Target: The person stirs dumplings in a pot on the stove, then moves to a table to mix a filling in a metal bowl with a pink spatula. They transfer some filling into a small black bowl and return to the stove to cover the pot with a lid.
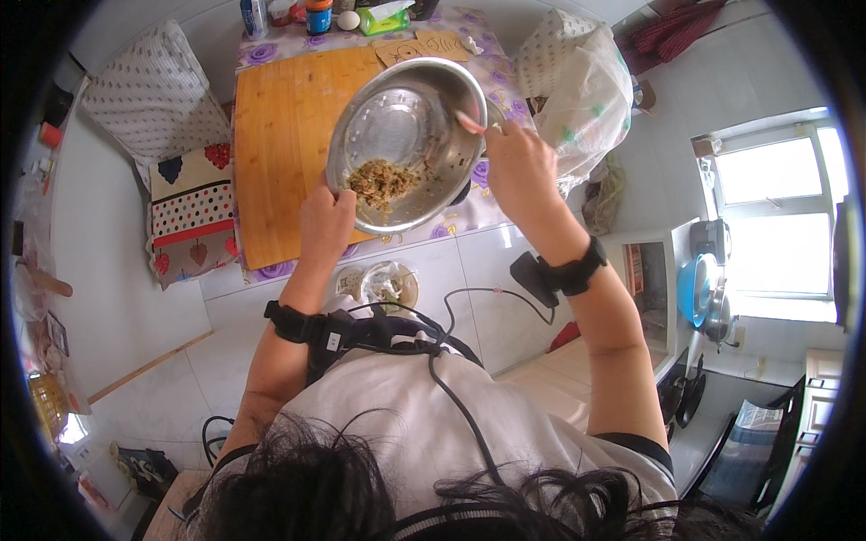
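My left hand (328, 220) grips the near-left rim of a stainless steel basin (389, 125), thumb over the edge. The basin is tilted, with its inside facing me. A clump of brown minced filling (382, 181) with green bits lies against its lower-left wall, and small scraps cling along the right side. In my right hand (521, 166), beside the basin's right rim, is a utensil (469, 123) with a pinkish and pale end, probably a spoon. That end reaches just inside the rim; my fist hides the rest of it.
Beneath the basin are a wooden board (291, 142) and a flowered tablecloth (274, 272). Cardboard (443, 46), a tissue pack (384, 20), an egg (348, 21) and a blue-labelled jar (318, 17) sit farther back. Covered chairs (159, 98) flank the table; a bin (406, 287) stands below its front edge.
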`<state>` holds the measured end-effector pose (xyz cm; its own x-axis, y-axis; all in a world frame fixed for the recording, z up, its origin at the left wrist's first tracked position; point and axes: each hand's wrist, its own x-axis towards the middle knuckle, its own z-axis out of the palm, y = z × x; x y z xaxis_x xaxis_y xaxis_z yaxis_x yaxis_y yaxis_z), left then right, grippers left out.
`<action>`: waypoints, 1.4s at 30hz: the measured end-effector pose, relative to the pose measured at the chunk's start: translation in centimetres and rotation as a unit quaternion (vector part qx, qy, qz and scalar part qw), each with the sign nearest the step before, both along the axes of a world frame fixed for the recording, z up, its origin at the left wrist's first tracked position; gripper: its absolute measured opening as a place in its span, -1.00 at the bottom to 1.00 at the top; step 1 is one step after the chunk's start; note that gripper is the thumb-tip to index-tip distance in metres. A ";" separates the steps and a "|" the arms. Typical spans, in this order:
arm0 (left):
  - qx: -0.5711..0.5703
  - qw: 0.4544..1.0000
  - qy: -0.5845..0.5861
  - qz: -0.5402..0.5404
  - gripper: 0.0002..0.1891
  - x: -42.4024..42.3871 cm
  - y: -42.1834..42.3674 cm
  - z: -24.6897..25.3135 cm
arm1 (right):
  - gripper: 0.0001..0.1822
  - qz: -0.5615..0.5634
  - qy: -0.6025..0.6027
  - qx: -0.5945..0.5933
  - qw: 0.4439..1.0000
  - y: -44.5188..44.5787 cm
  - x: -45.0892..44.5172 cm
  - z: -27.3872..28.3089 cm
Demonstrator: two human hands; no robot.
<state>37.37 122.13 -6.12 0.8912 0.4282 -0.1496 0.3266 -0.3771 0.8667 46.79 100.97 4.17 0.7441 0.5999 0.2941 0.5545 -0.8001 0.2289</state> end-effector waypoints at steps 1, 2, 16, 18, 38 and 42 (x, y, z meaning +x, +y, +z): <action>0.002 1.000 -0.005 -0.001 -0.61 0.0 0.0 0.0 | -0.80 0.000 0.029 -0.004 1.000 0.1 0.0 -0.9; 0.004 1.000 -0.010 -0.003 -0.61 -0.1 -0.1 0.1 | -0.79 0.000 0.059 -0.008 0.998 0.1 0.0 -1.7; -0.033 0.999 -0.014 0.010 -0.61 -0.1 -0.2 0.6 | -0.88 0.015 0.116 0.053 0.992 -1.1 1.0 -1.6; -0.026 1.000 -0.002 0.015 -0.61 -0.1 -0.2 0.7 | -0.85 0.028 0.167 0.043 0.985 -1.1 -0.1 -2.5; -0.023 0.998 -0.045 0.028 -0.60 0.0 -0.2 -0.1 | -0.86 -0.036 0.165 0.095 0.981 -2.3 1.1 0.0; -0.028 0.999 -0.038 0.026 -0.61 0.0 -0.2 0.2 | -0.87 -0.071 0.136 0.066 0.986 -3.0 2.0 1.7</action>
<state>37.41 121.92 -5.94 0.8773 0.4677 -0.1079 0.2780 -0.3118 0.9085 48.75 97.92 5.86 0.8795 0.4546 0.1409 0.4621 -0.8865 -0.0237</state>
